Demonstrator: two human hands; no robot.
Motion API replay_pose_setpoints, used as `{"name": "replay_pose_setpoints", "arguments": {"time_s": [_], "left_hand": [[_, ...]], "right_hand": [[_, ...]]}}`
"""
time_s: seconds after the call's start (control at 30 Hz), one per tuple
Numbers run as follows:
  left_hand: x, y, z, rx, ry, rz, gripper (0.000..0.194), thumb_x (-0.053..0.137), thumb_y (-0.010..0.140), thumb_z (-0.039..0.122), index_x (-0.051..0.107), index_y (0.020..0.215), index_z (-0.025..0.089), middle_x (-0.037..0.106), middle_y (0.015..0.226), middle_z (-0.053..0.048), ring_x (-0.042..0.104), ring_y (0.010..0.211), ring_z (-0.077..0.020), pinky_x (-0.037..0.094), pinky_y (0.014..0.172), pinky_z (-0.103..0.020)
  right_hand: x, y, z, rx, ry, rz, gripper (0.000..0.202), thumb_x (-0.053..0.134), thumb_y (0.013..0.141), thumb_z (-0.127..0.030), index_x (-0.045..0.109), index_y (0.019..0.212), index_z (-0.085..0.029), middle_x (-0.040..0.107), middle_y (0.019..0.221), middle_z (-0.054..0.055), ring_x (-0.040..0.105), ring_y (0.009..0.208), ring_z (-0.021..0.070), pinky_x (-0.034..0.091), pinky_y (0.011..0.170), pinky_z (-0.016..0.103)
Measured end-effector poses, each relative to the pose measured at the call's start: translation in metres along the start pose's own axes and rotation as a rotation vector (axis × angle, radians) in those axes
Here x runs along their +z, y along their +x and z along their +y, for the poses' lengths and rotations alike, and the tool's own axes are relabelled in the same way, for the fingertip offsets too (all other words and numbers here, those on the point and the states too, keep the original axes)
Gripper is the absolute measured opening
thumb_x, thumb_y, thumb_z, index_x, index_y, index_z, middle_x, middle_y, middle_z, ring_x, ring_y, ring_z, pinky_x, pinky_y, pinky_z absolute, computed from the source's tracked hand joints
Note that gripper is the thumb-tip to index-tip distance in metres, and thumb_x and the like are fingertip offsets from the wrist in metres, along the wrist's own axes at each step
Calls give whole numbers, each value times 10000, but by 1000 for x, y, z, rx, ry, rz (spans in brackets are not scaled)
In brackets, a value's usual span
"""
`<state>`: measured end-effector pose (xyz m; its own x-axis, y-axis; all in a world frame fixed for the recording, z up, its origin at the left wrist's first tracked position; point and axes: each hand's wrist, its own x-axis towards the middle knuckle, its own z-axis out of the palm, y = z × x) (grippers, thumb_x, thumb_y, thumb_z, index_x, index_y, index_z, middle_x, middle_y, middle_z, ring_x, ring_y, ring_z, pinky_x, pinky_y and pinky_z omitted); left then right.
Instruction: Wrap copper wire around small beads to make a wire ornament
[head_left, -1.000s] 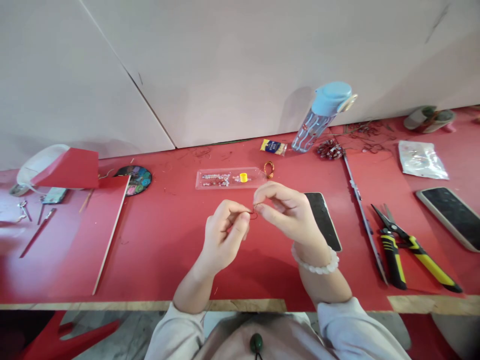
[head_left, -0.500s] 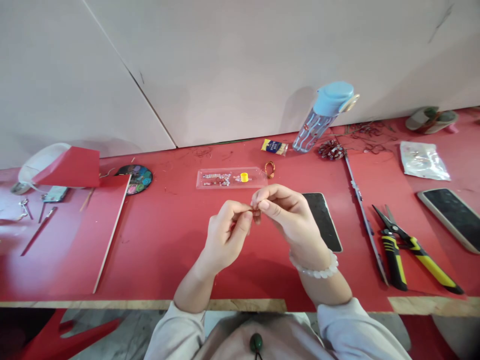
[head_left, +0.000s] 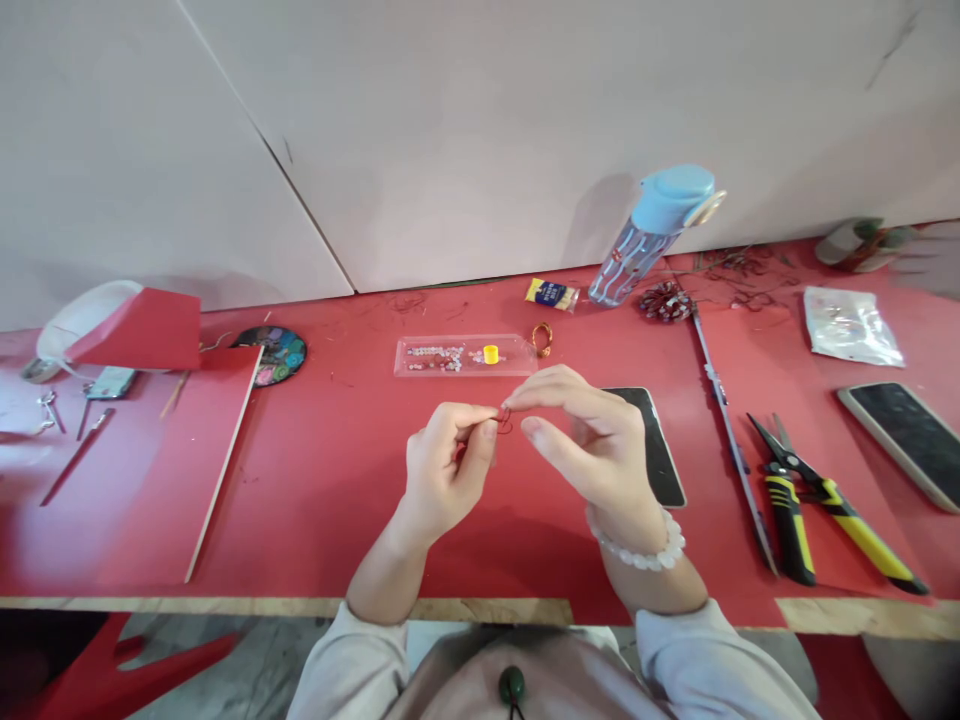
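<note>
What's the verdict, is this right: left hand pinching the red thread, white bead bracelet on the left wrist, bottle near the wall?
Bracelet side is wrong: the head view shows the white bead bracelet on the wrist of the right hand. Left hand pinching the red thread, bottle near the wall: both stand.

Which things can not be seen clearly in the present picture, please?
In the head view:
Red cord: too small to tell whether knotted.
Phone behind the right hand: partly hidden by it.
Another person's hand: blurred, cut off by right edge.
Beads in tray: too small to count.
</note>
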<state>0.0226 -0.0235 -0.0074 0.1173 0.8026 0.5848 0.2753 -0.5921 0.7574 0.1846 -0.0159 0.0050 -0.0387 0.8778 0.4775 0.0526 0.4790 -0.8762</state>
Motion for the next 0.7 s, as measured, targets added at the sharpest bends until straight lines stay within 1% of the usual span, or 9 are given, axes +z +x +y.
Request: {"name": "replay_pose_setpoints", "arguments": {"time_s": [0.1,0.2,0.33,0.37,0.43,0.5,0.57,0.63,0.7], "left_hand": [[0,-1,-1,20,59,20,52,567,1002,180,611,1027,192,635,616,76,583,450,-43,465,466,-112],[0,-1,-1,37,121,45,63,583,989,169,620,1035,190,702,689,50,616,484,-44,475,483,-113],[1,0,1,43,143,28,52,596,980,157,619,1018,184,724,703,42,621,488,-36,465,488,-103],[1,0,1,43,147,26,44,597,980,159,618,1011,182,723,700,41,619,488,-34,461,486,-100],[1,1,2,41,146,30,30,596,983,170,619,1000,181,715,686,44,615,483,-32,459,486,-97],[1,0,2,37,138,37,33,591,989,186,622,997,182,709,673,49,616,477,-34,465,490,-99],[1,0,3,32,136,38,38,589,989,190,624,1002,184,719,680,46,628,479,-38,479,499,-104],[1,-1,4,28,148,46,39,590,986,180,620,1009,188,739,714,32,655,504,-47,493,509,-110],[2,0,3,29,164,76,34,594,982,178,615,1004,193,731,701,36,663,517,-52,496,514,-111]], "right_hand": [[2,0,1,12,27,-41,173,699,830,-111,782,897,-247,770,837,30,703,823,204,591,801,390],[5,-1,3,12,62,-71,132,680,843,-128,755,857,-236,756,801,25,701,776,193,597,751,367],[5,-3,2,-10,-84,-58,133,678,870,-151,715,974,-225,762,937,50,721,904,210,599,830,381],[5,-3,2,-46,-141,-42,144,681,875,-150,701,995,-226,758,965,54,719,933,213,595,846,384],[4,-3,1,-173,-256,-6,144,683,885,-134,677,986,-237,742,955,45,705,922,209,583,834,380],[5,-2,2,-318,-373,37,157,685,886,-106,659,949,-248,712,894,27,671,849,199,563,778,370],[7,-3,2,-431,-482,91,183,683,880,-79,648,943,-247,674,847,21,622,781,189,533,722,356],[10,-4,3,-503,-543,117,193,661,879,-58,637,958,-233,649,833,25,581,741,180,510,700,351],[14,-8,1,-534,-537,77,177,619,893,-56,624,963,-219,650,845,37,571,738,181,503,702,354]]}}
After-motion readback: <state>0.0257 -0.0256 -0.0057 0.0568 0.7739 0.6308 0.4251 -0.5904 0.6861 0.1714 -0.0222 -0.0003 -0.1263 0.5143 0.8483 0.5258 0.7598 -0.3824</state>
